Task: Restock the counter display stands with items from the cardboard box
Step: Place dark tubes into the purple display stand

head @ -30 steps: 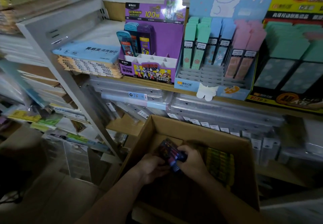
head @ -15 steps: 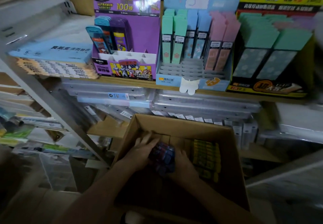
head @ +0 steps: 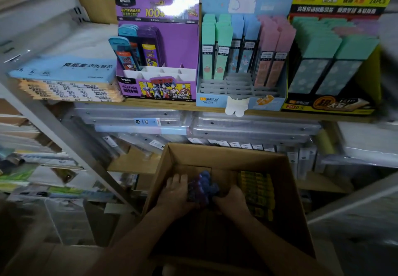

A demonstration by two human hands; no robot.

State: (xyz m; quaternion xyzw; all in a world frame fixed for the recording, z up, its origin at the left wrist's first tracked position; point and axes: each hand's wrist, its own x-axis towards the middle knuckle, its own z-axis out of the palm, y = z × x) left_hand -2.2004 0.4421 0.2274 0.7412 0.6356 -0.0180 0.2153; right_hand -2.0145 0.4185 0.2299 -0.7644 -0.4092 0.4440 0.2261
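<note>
**Purple-blue bundle of packs (head: 202,186), held two-handed in cardboard box (head: 226,154)**

Grip: left hand (head: 175,195), fingers curled over the bundle's left side; right hand (head: 231,200), curled against its right and lower side. Both are clamped on the bundle, which sits between them.

Position: inside the box, in its far-left part, below the rim. Whether it touches the box floor cannot be told.

Orientation: outline blurred. The long axis appears to run away from the person, upper end towards the box's far wall.

Beside it: yellow packs (head: 256,191) in a row along the right of the box, just beside the right hand.

Edges: the far wall is near the bundle's upper end and the left wall is just beside the left hand. The box top is open.

Above: wooden shelf (head: 172,105) carrying three stands.
- Purple display stand (head: 172,45): blue and purple packs upright in the rear-left compartments; the white front and right compartments are open.
- Blue display stand (head: 215,101), touching its right side: green, blue and pink packs upright at the rear, grey front slots open.
- Yellow display stand (head: 366,77), furthest right: filled with green-topped packs.

Left of the purple stand: paper refill packs (head: 64,81), stacked flat.

Under the shelf: clear folders (head: 247,124).
</note>
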